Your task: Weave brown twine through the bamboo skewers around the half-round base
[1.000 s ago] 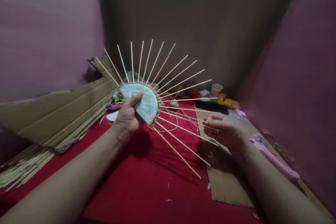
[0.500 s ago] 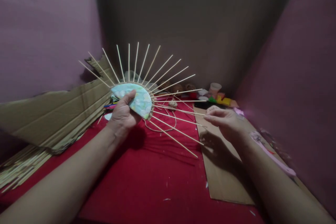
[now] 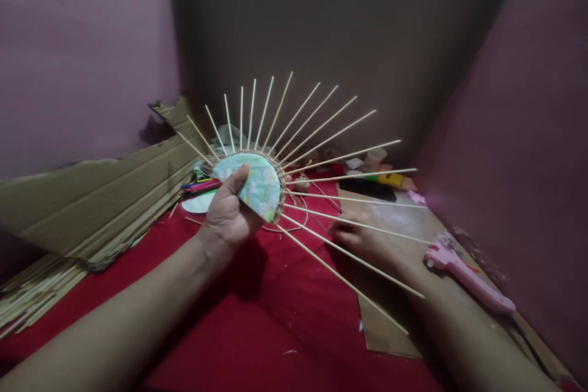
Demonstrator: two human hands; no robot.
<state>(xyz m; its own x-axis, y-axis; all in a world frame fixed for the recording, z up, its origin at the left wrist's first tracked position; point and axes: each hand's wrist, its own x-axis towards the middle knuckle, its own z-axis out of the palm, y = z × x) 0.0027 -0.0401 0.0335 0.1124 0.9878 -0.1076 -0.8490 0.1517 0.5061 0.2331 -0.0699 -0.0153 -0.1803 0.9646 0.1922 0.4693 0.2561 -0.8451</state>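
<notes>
My left hand [image 3: 232, 214] is closed on a half-round panel [image 3: 264, 187] covered in pale blue flowered fabric, thumb on its face. Braided twine [image 3: 281, 196] edges the panel's curve, and several thin wooden sticks [image 3: 349, 153] fan out from it. My right hand [image 3: 365, 239] is low on the right, behind the lower sticks. Its fingers look curled together; whether anything is in them is hidden. A loose strand of twine [image 3: 307, 214] loops on the red cloth between the panel and my right hand.
Red cloth [image 3: 239, 331] covers the work surface. A cardboard sheet [image 3: 386, 337] and a pink glue gun [image 3: 473, 278] lie at right. Folded cardboard [image 3: 110, 208] and a bundle of sticks [image 3: 41, 294] are at left. A cup [image 3: 376, 156] stands at the back.
My right hand has left the stick tips and moved left and down, beneath the sticks. The fan in my left hand has shifted right and nearer. The glue gun shows more fully.
</notes>
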